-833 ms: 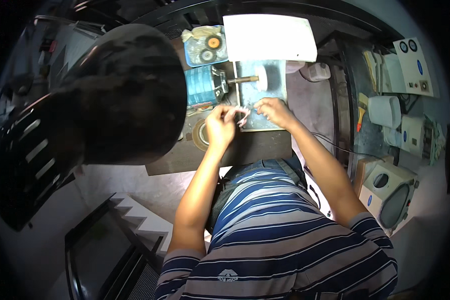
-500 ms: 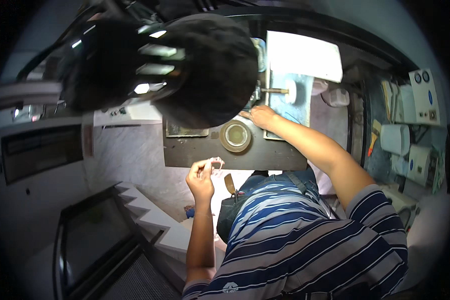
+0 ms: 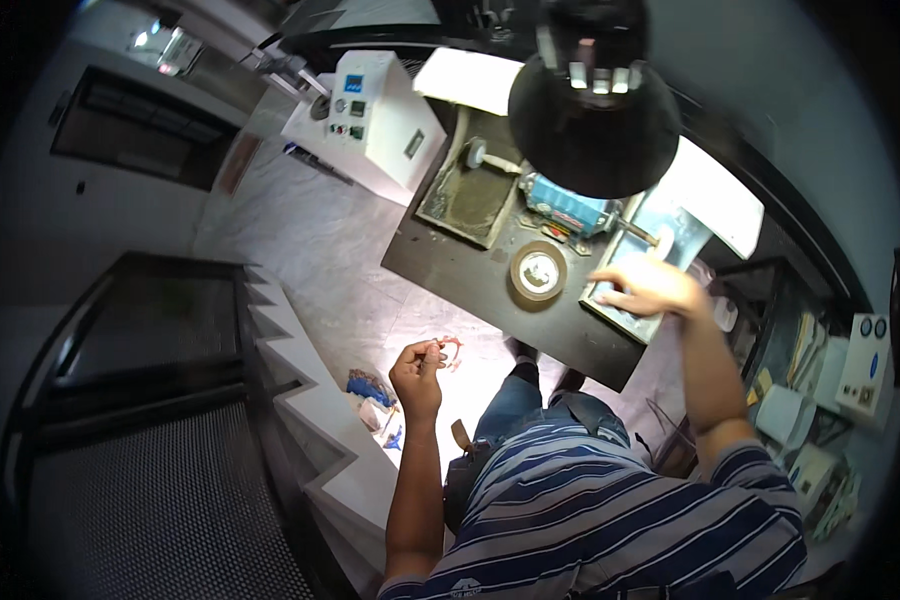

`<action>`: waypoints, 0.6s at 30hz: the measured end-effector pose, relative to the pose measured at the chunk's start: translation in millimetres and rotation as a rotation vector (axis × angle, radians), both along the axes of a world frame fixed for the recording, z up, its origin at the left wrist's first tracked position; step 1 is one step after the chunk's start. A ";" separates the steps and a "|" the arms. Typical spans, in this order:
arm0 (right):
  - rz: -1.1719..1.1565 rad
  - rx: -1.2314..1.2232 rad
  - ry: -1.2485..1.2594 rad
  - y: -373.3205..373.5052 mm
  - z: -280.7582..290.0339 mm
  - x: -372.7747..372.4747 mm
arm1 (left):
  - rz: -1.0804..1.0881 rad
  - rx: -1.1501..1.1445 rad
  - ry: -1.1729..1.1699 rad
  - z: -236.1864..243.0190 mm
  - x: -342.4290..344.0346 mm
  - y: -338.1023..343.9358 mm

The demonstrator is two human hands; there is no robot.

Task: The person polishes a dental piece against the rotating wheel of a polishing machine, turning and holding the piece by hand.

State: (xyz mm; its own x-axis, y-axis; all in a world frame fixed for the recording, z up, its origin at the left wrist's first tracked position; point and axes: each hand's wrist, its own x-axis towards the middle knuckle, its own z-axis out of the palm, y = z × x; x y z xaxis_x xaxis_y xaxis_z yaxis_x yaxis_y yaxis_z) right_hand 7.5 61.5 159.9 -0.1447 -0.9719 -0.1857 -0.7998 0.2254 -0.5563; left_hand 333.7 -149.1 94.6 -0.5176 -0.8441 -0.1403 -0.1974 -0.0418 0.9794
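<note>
My left hand [image 3: 417, 382] is raised in front of the dark table, thumb and fingers pinched on a thin, pink, horseshoe-shaped denture [image 3: 452, 352]. My right hand [image 3: 652, 286], slightly blurred, hovers over the near end of the right-hand tray [image 3: 618, 320], fingers stretched out and holding nothing I can see. Behind it, a blue polishing lathe [image 3: 562, 202] carries a white buffing wheel [image 3: 665, 241] on its right spindle and a greyish wheel [image 3: 476, 153] on its left. A round brown bowl [image 3: 517, 284] with pale contents stands in front of the lathe.
A black lamp shade [image 3: 595, 140] hangs over the lathe. The left tray [image 3: 476, 208] sits on the dark table [image 3: 440, 258], beside a white control-panel machine [image 3: 385, 130]. A white zigzag edge [image 3: 305, 405] runs along my left. White appliances [image 3: 860, 375] stand at the right.
My view has turned and shifted, bringing the lathe and left tray out from behind the lamp. My right hand has left the lathe's front for the right tray. My left hand still holds the denture.
</note>
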 end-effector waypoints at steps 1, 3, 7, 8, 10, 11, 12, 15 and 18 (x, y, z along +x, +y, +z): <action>-0.054 0.111 -0.180 0.9 76.2 4.9 | 0.037 -0.006 0.018 -2.8 8.2 -6.4; -0.506 -0.666 -0.427 56.7 108.5 0.9 | 0.084 0.032 0.047 -7.5 15.3 -23.0; -0.225 -1.284 0.226 -27.4 217.5 -24.4 | 0.107 0.070 0.068 -27.9 11.8 -79.1; -0.219 -1.285 0.241 -49.5 215.0 -18.1 | 0.113 0.078 0.071 -29.6 8.7 -97.9; -0.486 -1.013 0.571 -93.9 210.5 -4.0 | 0.117 0.087 0.122 -29.7 1.5 -138.4; -0.464 -0.988 0.539 -107.1 209.2 -0.9 | 0.132 0.096 0.156 -26.5 1.5 -159.9; -0.531 -1.018 0.561 -113.9 203.9 -0.1 | 0.128 0.100 0.163 -23.6 3.1 -181.9; -0.829 -1.017 0.565 -120.6 188.5 2.5 | 0.148 0.043 0.153 -15.0 15.0 -265.7; -0.973 -0.918 0.919 -101.5 180.4 -3.5 | 0.115 0.061 0.160 -20.5 28.0 -358.7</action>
State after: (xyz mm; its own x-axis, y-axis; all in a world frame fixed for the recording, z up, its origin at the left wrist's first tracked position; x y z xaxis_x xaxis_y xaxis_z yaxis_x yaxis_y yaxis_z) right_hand 3.9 -40.0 340.2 -0.4670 -0.1807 0.8656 -0.6819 0.6968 -0.2224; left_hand 361.7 -507.8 74.1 -0.4380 -0.8913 -0.1170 -0.0297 -0.1157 0.9928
